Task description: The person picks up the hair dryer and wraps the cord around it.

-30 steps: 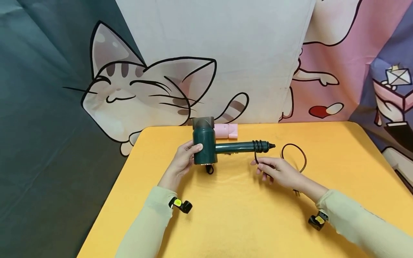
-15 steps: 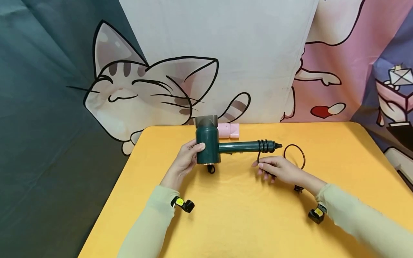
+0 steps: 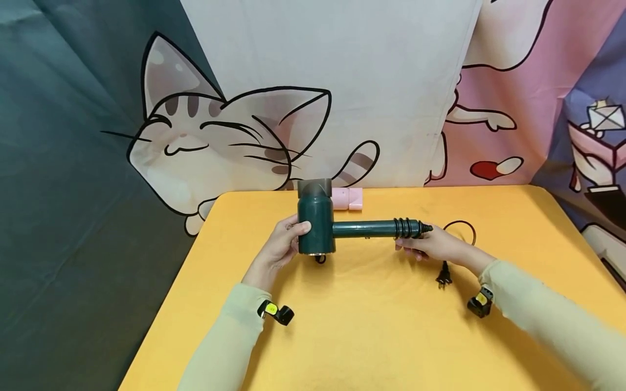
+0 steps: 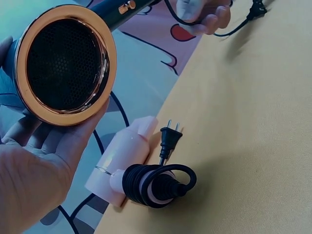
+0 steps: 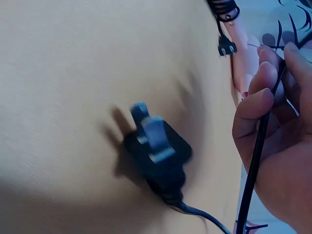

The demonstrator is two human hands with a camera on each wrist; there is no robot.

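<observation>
My left hand [image 3: 281,244] grips the barrel of a dark green hair dryer [image 3: 315,222], thumb on its near side. Its handle points right, with several turns of black cord round the end. In the left wrist view the copper-rimmed rear grille [image 4: 63,66] faces the camera. My right hand [image 3: 440,244] is just behind the handle's tip. In the right wrist view its curled fingers hold the black power cord [image 5: 257,161]. The cord loops beyond that hand, and its two-pin plug [image 3: 444,276] dangles below, blurred in the right wrist view.
A pink hair dryer [image 3: 348,199] lies at the back of the yellow table [image 3: 371,326], partly hidden behind the green one. Its own cord is coiled round its handle, with a black plug [image 4: 169,139] sticking out. A cartoon-printed cloth [image 3: 381,81] hangs behind the table.
My right hand has risen from below the handle to behind its tip, bringing the cord round. The plug has come into fuller view. The green hair dryer has shifted slightly right.
</observation>
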